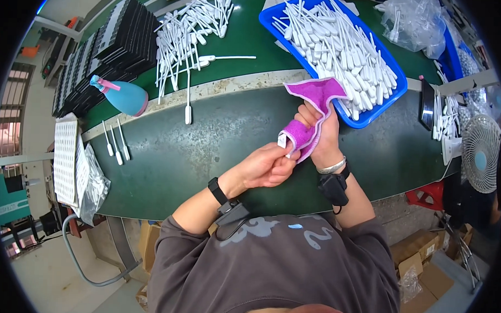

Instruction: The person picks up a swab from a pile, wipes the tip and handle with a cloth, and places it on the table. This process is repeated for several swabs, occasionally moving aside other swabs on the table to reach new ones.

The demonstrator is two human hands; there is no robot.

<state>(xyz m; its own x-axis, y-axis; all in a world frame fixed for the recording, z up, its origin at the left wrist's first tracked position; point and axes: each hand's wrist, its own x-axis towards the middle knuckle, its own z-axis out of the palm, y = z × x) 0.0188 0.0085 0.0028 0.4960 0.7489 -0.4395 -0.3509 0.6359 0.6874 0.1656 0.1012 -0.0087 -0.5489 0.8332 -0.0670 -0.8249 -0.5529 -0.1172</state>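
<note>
A purple cloth [321, 95] with pale edging is bunched in my right hand [326, 126], whose fingers are wrapped round it. My left hand [269, 167] pinches the lower end of the same cloth, fingers curled. A small white piece [282, 140] shows beside the left fingertips; whether it is a tag or part of something inside the cloth I cannot tell. Just beyond my right hand, a blue tray [361, 123] is heaped with white thin-stemmed wands [342, 55] with thick handles. Both hands are above the dark green table [229, 122].
At left, several loose wands [118, 154] lie near a teal spray bottle [125, 97], with stacked black trays [119, 36] behind. More wands [191, 33] are piled at the back. A white sheet [66, 161] overhangs the left edge; a fan [480, 153] stands at right.
</note>
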